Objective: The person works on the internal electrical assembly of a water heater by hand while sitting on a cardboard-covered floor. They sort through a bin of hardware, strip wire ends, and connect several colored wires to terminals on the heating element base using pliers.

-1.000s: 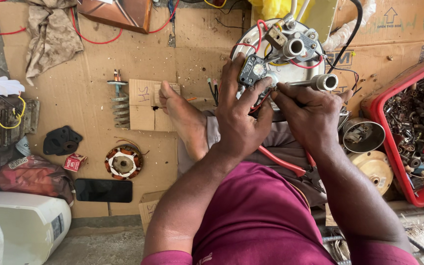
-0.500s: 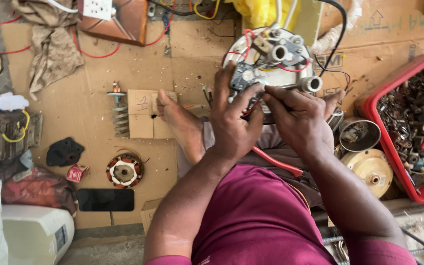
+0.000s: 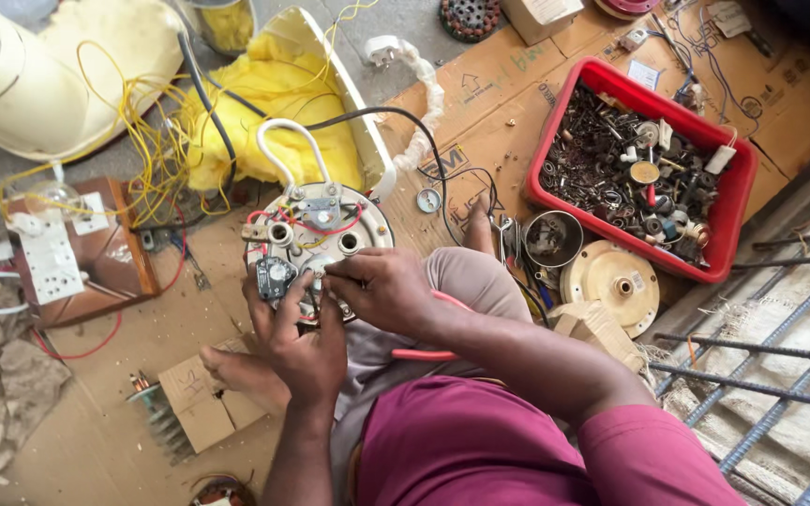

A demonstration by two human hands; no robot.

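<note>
Metal, round and pale, the heater plate (image 3: 316,239) is sitting at the centre of the view, propped against the seated person's lap, with red wires looped across its face and a white U-shaped heating tube (image 3: 285,150) rising from it toward twelve o'clock. The left hand (image 3: 300,339) is cupping the plate from six o'clock, its fingers curled up around a small black thermostat block (image 3: 274,277) on the plate's lower left edge. The right hand (image 3: 379,289) is coming in from four o'clock, fingertips pinched together on a small fitting near the plate's middle; what exactly they are pinching is too small to tell.

Judging by the look of it, the work is somewhere in the middle: the plate is already lying out of the yellow-lined tank shell (image 3: 274,94) at eleven o'clock, yet the wires and the block are still sitting on it, so parts remain to be freed or fastened.

At two o'clock a red tray (image 3: 555,122) is holding a heap of small metal parts. At nine o'clock a wooden switchboard (image 3: 86,248) is resting on the cardboard floor (image 3: 480,103). A cream disc (image 3: 607,281) is lying at three o'clock.
</note>
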